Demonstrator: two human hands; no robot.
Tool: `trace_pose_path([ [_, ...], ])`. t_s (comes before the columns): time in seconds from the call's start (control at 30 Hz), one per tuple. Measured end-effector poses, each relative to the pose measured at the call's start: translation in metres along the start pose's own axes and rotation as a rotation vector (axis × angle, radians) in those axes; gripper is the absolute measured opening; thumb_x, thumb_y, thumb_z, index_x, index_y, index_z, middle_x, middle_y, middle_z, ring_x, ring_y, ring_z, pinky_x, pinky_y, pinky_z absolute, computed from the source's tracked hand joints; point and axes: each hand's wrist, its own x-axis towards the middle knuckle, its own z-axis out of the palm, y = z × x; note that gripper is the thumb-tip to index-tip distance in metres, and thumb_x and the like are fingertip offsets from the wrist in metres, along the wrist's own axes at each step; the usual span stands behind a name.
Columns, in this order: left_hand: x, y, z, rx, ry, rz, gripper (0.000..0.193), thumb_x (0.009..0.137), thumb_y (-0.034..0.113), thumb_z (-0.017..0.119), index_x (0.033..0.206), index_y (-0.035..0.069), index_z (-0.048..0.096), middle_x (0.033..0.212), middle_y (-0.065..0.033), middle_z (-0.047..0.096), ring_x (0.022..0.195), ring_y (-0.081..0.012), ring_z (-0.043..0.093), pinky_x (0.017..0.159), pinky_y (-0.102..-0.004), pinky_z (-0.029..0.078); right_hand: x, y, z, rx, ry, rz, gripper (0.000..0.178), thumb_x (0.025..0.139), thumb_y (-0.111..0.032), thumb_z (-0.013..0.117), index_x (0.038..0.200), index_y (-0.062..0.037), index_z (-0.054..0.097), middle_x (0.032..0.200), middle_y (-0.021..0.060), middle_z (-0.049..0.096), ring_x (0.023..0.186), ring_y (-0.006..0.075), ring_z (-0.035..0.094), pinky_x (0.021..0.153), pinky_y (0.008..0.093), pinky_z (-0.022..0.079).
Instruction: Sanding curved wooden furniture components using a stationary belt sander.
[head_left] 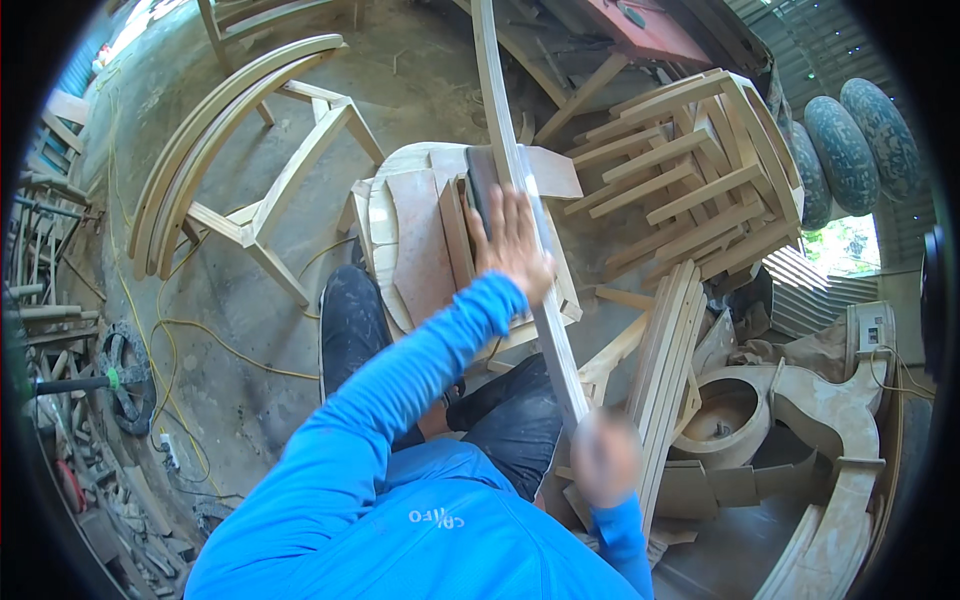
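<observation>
A long pale wooden strip (557,350) runs from the top of the view down toward my right side. My left hand (514,240) lies flat on the strip with its fingers spread. At the near end, my right hand (605,460) is closed around the strip, though its fingers are blurred. Beneath the strip is a low work stand with a rounded pale wooden top (380,225), set between my knees. A thin reddish-brown board (415,235) rests on that stand. Beside my left fingers, a dark grey flat piece (481,170) lies along brown wooden blocks (456,235).
Curved wooden frames (215,120) stand at left. Several slatted frames (690,170) are stacked at right, above a bundle of long strips (665,370). A beige machine with a round housing (718,410) stands at lower right. A yellow cord (235,352) crosses the floor.
</observation>
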Motion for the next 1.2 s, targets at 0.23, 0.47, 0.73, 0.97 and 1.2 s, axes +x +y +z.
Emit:
trace_pose_path([
  [0.23, -0.12, 0.041, 0.026, -0.27, 0.023, 0.099, 0.104, 0.085, 0.046, 0.063, 0.163, -0.001, 0.014, 0.169, -0.0284, 0.0, 0.158, -0.0411, -0.01, 0.123, -0.0609, -0.009, -0.094, -0.021, -0.097, -0.147, -0.116, 0.098, 0.042, 0.074, -0.008, 0.077, 0.113, 0.0029, 0.067, 0.087, 0.0181, 0.057, 0.076, 0.0354, 0.057, 0.068, 0.042, 0.048],
  [0.47, -0.06, 0.018, 0.015, -0.178, 0.013, 0.101, 0.095, 0.088, 0.047, 0.06, 0.162, 0.003, 0.02, 0.17, -0.0268, 0.003, 0.159, -0.039, -0.011, 0.123, -0.0621, -0.009, -0.042, -0.02, -0.078, -0.218, -0.121, -0.04, 0.041, 0.078, -0.013, 0.076, 0.116, 0.0, 0.066, 0.087, 0.0155, 0.056, 0.081, 0.036, 0.057, 0.072, 0.0448, 0.045],
  [0.73, 0.051, -0.038, 0.002, -0.076, 0.054, 0.069, 0.086, 0.094, 0.049, 0.053, 0.164, 0.013, 0.019, 0.172, -0.0219, 0.006, 0.16, -0.0347, -0.009, 0.123, -0.0621, -0.009, 0.061, -0.022, -0.018, -0.13, -0.041, -0.103, 0.039, 0.081, -0.014, 0.076, 0.117, -0.0002, 0.067, 0.088, 0.0152, 0.057, 0.082, 0.0345, 0.058, 0.074, 0.0441, 0.045],
  [0.97, 0.149, -0.077, -0.016, 0.013, 0.087, 0.074, 0.081, 0.099, 0.053, 0.045, 0.165, 0.018, 0.014, 0.173, -0.0184, 0.005, 0.159, -0.0335, -0.012, 0.123, -0.0616, -0.01, 0.147, -0.032, 0.035, -0.094, 0.088, -0.14, 0.038, 0.083, -0.015, 0.075, 0.117, -0.0023, 0.067, 0.091, 0.0139, 0.059, 0.085, 0.034, 0.059, 0.075, 0.0432, 0.045],
  [1.2, 0.237, -0.11, -0.025, -0.006, 0.192, 0.105, 0.079, 0.099, 0.056, 0.043, 0.165, 0.027, 0.01, 0.173, -0.0167, 0.006, 0.16, -0.0344, -0.004, 0.123, -0.0647, -0.004, 0.22, -0.045, 0.077, -0.123, 0.232, -0.197, 0.041, 0.082, -0.02, 0.076, 0.119, -0.0034, 0.067, 0.096, 0.0137, 0.06, 0.089, 0.0331, 0.06, 0.078, 0.0423, 0.042],
])
